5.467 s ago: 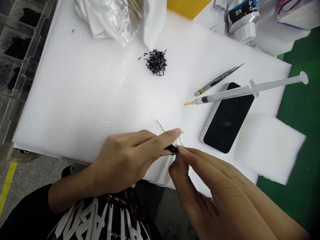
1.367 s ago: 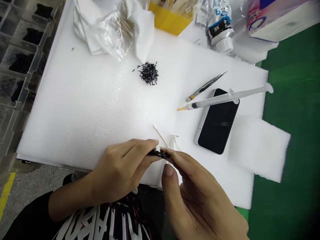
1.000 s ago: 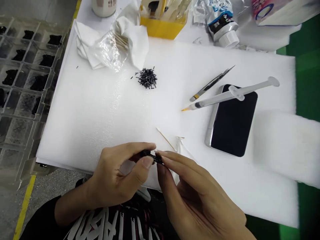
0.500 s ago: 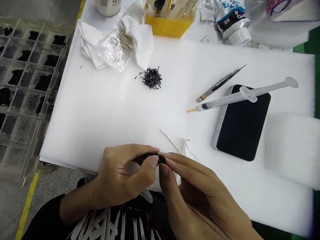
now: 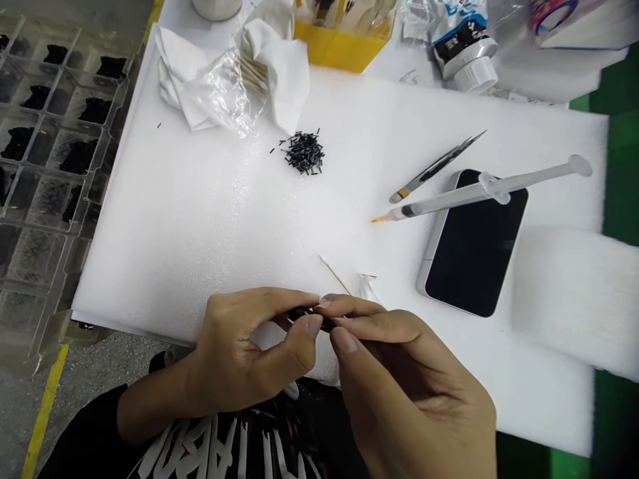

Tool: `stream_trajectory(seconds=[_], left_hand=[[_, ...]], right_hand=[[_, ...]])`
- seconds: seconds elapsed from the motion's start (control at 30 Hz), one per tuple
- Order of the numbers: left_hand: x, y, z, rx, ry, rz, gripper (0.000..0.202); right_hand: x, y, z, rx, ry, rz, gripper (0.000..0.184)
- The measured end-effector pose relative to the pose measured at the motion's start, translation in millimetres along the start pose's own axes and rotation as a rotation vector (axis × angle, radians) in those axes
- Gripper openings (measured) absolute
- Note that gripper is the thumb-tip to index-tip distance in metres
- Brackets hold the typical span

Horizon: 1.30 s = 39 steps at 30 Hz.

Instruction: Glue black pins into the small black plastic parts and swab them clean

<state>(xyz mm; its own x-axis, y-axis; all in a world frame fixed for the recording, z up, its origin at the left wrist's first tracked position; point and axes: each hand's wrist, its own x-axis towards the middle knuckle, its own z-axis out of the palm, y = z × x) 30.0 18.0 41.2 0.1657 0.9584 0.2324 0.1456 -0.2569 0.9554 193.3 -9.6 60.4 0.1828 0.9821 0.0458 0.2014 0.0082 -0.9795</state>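
One black piece (image 5: pixel 299 313): held above the near edge of the foam sheet (image 5: pixel 200 219), too covered by fingers for its full shape to be told.
Left hand (image 5: pixel 254 352): pinched one end of it between thumb and forefinger, over the sheet's near edge.
Right hand (image 5: pixel 424 379): gripped the other end in its fingertips, above that same edge.
Room to move: a broad stretch of foam ran toward the sheet's left edge and far side; its right half was more crowded.
Near edge: the cotton swab (image 5: pixel 335 274) lay inside it, past the fingers.
Right edge: the foam offcut (image 5: pixel 574 293) jutted over it; inside lay the phone (image 5: pixel 474 259), crossed by the syringe (image 5: pixel 449 198), and the tweezers (image 5: pixel 434 169).
Far side: the heap of short black bits (image 5: pixel 303 154) sat near the sheet's far edge.
Compartment tray (image 5: pixel 34 259): beyond the sheet's left edge, with dark lumps in many compartments.
Clear bag (image 5: pixel 234 93): inside the sheet's far edge, with thin sticks (image 5: pixel 252 74) in it.
Yellow box (image 5: pixel 344 50): at the sheet's far edge, filled with things partly cut off from view.
Capped tube (image 5: pixel 466 50): past the far edge, toward the right.
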Motion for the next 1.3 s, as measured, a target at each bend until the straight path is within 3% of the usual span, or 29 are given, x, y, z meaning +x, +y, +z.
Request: stream_trajectory(seconds=[0.1, 0.23, 0.53, 1.3], left_hand=[[0.0, -0.4, 0.2, -0.013, 0.012, 0.02, 0.012], [0.8, -1.6, 0.5, -0.052, 0.015, 0.007, 0.011], [0.4, 0.1, 3.2, -0.06, 0.037, -0.03, 0.01], [0.1, -1.2, -0.2, -0.049, -0.011, -0.026, 0.016]], right_hand=[[1.7, -5.1, -3.1, 0.026, -0.035, 0.141, 0.017], [-1.3, -11.0, 0.5, 0.138, 0.053, 0.296, 0.016], [-8.0, -10.1, 12.0, 0.081, 0.137, 0.143, 0.015], [-3.1, -10.4, 5.6, 0.195, 0.07, 0.215, 0.02]])
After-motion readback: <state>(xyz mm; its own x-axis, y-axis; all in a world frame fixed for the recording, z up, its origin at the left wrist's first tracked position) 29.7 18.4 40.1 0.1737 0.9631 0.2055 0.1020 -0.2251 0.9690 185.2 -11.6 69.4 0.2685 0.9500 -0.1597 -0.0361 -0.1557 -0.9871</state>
